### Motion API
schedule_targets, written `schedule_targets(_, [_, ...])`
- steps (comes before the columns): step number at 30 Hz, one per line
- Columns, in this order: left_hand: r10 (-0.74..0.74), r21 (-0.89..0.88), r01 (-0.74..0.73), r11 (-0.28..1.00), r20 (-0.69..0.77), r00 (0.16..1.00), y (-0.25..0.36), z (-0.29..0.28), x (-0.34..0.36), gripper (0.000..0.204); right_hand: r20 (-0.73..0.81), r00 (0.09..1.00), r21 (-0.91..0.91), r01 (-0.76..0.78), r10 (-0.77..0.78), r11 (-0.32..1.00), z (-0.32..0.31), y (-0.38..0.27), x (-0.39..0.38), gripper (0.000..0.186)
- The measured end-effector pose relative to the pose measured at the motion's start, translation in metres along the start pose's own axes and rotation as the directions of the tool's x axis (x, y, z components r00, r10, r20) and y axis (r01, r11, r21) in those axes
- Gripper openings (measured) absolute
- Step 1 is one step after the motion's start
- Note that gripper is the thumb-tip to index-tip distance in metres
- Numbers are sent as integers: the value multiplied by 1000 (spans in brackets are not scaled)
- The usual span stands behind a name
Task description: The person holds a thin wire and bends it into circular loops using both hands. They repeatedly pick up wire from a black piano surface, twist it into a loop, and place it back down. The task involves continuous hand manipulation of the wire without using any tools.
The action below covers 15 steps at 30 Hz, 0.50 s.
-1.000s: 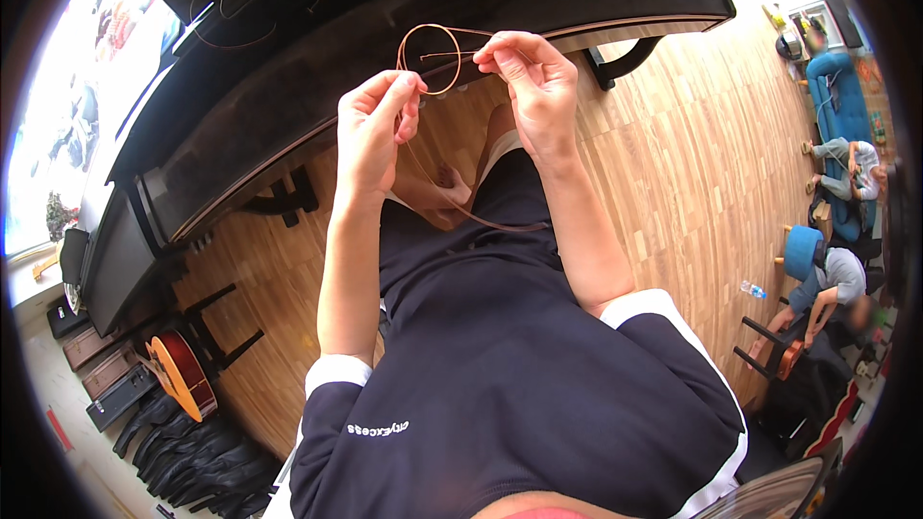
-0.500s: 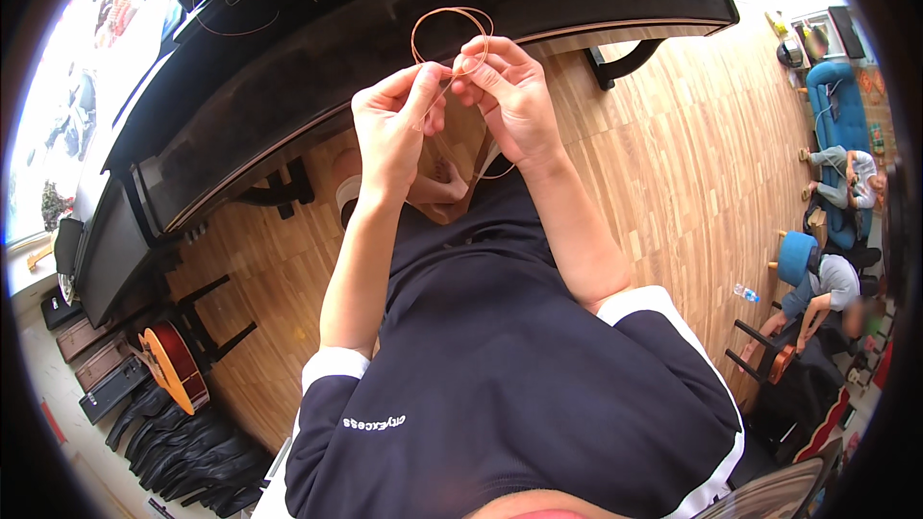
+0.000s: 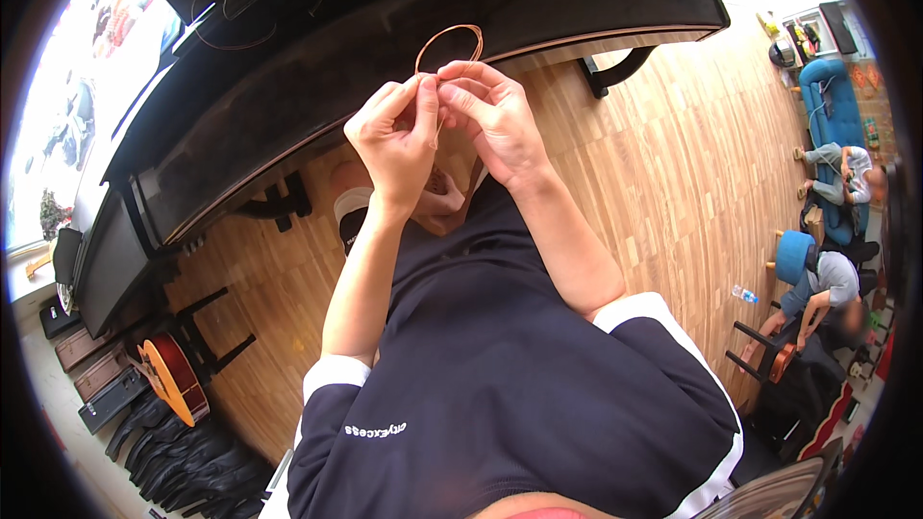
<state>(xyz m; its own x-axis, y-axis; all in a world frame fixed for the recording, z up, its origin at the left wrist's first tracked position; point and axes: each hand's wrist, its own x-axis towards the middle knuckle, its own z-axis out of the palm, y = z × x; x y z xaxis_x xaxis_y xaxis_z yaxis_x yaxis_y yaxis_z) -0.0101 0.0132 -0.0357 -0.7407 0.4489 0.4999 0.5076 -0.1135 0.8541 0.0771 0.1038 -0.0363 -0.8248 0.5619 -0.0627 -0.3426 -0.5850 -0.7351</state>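
Observation:
A thin copper-coloured guitar string (image 3: 450,29), wound into a loop, is held up between my hands. My left hand (image 3: 394,139) pinches the string at the lower left of the loop between thumb and fingertips. Touching it from the other side, my right hand (image 3: 502,125) grips the loop's lower right with its fingers curled. A short end of string hangs down beside the left thumb. Exactly where the fingertips meet the string is partly hidden.
In front of me stands a black piano (image 3: 288,96), with several thin loose strings and a small coil on top. An acoustic guitar (image 3: 175,380) leans at the left near black cases (image 3: 113,398). To the right, two people sit near a blue sofa (image 3: 829,111); a bottle (image 3: 744,294) lies on the floor.
Both hands have come closer together and moved slightly left and down. The loop has tilted and looks narrower. The string tail that hung below the right hand no longer shows.

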Motion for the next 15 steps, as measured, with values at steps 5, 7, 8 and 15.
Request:
schedule_targets(5, [-19,28,20,999,-27,999,-4,-9,8,7,89,996,-170,-16,32,985,-5,-7,-9,35])
schedule_targets(7, [-76,-16,75,997,-37,996,-4,-11,9,11,99,994,-233,-17,41,972,-7,-11,-12,37])
schedule_targets(8, [-105,-38,103,994,-41,994,-4,-13,9,12,82,996,-287,-8,33,958,-9,-13,-13,35])
schedule_targets(15, [-190,4,190,982,54,980,-3,-26,14,11,13,994,-568,95,-107,818,-34,-25,-9,16])
